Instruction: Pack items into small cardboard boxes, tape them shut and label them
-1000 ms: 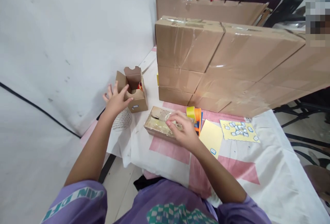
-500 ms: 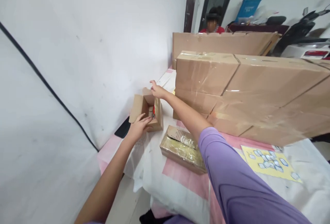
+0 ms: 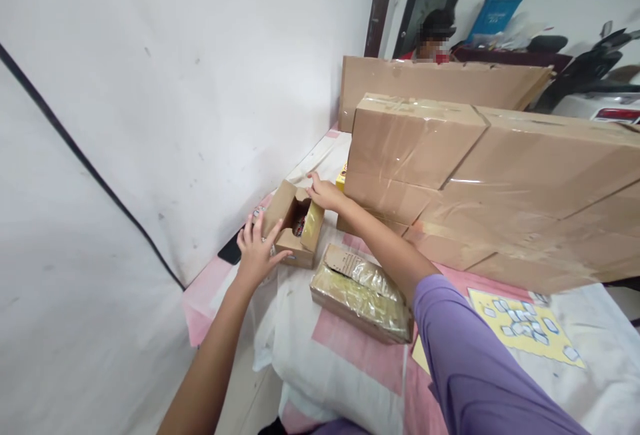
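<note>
A small cardboard box stands on the cloth-covered table near the wall. Its long left flap is raised and its short end flaps are folded inward. Through the gap between them shows something with red and white colouring, too small to name. My left hand is open, fingers spread, against the box's left flap and near corner. At the far right corner my right hand rests by the box's rim, its index finger stretched out and its other fingers partly hidden. Close by on the right lies a taped cardboard box.
Large taped cardboard boxes form a barrier across the table's far side. A yellow sheet with pale pieces lies at right. Beside the wall is a flat black object. A person is behind the boxes.
The box's short flaps have folded inward, covering part of the opening. My left hand has moved from inside the opening to the left flap. My right hand has come down to the far corner.
</note>
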`<state>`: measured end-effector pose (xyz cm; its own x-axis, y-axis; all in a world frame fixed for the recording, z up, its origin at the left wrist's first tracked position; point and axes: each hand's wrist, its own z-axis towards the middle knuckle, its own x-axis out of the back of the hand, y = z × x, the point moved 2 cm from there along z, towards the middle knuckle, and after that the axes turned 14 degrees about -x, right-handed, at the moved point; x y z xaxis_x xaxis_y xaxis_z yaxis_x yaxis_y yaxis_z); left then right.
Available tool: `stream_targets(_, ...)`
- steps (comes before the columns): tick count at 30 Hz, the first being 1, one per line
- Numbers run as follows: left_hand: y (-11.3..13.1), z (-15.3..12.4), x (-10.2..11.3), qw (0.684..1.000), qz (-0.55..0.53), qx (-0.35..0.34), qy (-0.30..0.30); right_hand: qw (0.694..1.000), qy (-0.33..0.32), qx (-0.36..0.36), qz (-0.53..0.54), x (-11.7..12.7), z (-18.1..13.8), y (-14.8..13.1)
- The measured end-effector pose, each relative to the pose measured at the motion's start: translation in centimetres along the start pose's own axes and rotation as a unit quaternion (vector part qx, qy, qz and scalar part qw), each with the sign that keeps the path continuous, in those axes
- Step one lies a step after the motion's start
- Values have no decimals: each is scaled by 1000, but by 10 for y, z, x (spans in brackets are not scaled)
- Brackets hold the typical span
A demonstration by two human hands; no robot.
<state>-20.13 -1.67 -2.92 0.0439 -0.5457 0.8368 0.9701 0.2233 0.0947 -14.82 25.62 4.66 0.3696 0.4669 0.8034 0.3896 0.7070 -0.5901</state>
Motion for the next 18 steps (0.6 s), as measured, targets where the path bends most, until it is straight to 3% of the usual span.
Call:
stream_targets(2, 1, -6, -8, 995, -70, 30, 61, 1000, 21, -18, -10, -3, -8, 2)
stream_targets(4, 5, -10, -14, 984, -152, 17, 92, 998, 46, -37, -5, -10, -14, 2)
stream_targets(8, 31, -8, -6, 972, -225, -53, 47, 992, 99, -69, 44, -29, -18, 1)
stream_targets(10, 48, 0, 4, 978, -200, -52, 12, 987, 119, -82, 75, -37, -18, 1)
stream_targets(13, 71, 14, 17, 992, -112, 2, -49, 981, 135, -81, 109, -39, -18, -1)
stream_targets(16, 83, 21, 17, 995, -45, 48, -80, 983, 131, -63, 114, -26, -18, -9)
stream_targets(18, 85, 21, 13, 995, -34, 58, -78, 990, 95, -40, 99, -13, -16, -14)
